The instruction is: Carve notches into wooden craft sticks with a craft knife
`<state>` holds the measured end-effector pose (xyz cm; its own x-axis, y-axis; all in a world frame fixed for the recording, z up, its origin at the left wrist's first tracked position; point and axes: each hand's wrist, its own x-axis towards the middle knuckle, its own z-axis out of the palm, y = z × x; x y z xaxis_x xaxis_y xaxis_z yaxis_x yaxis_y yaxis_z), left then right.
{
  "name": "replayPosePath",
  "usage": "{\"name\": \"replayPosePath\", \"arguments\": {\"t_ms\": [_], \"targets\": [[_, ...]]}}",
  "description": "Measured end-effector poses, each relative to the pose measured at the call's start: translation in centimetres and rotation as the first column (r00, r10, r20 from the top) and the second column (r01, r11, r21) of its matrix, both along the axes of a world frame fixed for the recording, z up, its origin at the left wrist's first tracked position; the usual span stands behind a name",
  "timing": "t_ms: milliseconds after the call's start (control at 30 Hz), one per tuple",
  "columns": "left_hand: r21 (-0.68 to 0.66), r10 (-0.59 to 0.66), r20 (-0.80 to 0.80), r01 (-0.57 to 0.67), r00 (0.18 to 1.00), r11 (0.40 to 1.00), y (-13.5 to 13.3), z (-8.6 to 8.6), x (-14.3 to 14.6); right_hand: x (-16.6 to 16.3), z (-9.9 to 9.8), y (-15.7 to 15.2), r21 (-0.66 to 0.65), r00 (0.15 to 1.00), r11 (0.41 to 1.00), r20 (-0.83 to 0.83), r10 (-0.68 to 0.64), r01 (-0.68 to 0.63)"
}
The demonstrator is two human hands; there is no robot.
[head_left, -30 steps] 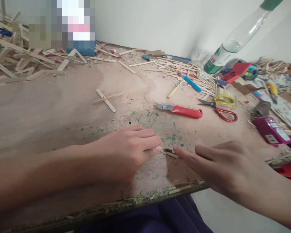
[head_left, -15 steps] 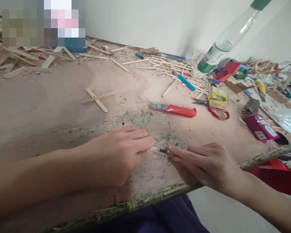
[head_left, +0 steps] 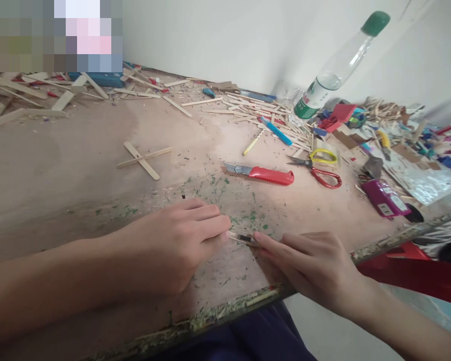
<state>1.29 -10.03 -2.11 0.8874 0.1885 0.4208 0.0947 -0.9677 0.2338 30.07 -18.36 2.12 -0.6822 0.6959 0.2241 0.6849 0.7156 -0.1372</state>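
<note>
My left hand (head_left: pixel 188 240) is closed, its fingertips pinching a thin wooden craft stick (head_left: pixel 233 235) down against the tabletop. From the right, my right hand (head_left: pixel 315 260) is closed on a small dark blade (head_left: pixel 243 237), which lies along the stick a short way from my left fingertips. My right fingers hide the blade's back end, so I cannot tell whether it has a handle. Beyond the hands lies a red utility knife (head_left: pixel 270 175) with its blade out. Two crossed craft sticks (head_left: pixel 148 168) rest farther left.
Scissors (head_left: pixel 317 166) with yellow and red handles and a purple box (head_left: pixel 383 198) lie to the right. Behind are a blue pen-like tool (head_left: pixel 276 131), a pile of sticks (head_left: pixel 240 106) and a leaning water bottle (head_left: pixel 323 85). The table's rough edge (head_left: pixel 225 313) runs close by.
The view has turned slightly, so things on the table sit farther left. Both hands keep nearly the same pose; the blade now overlaps the stick more closely.
</note>
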Motion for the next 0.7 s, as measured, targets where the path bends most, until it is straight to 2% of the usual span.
{"name": "replayPosePath", "arguments": {"t_ms": [133, 300, 700], "targets": [[-0.007, -0.001, -0.009, 0.001, 1.000, 1.000, 0.1, 0.0, 0.0, 0.3, 0.3, 0.8, 0.003, 0.998, 0.998, 0.011, 0.068, -0.068], [-0.001, -0.001, -0.003, 0.001, 1.000, 1.000, 0.2, 0.0, 0.0, 0.2, -0.2, 1.2, -0.094, 0.996, 0.995, -0.083, 0.024, -0.032], [0.001, 0.005, 0.001, -0.005, 1.000, 1.000, 0.3, 0.4, 0.0, 0.4, -0.5, 1.1, -0.159, 0.981, 0.987, -0.193, -0.034, 0.003]]}}
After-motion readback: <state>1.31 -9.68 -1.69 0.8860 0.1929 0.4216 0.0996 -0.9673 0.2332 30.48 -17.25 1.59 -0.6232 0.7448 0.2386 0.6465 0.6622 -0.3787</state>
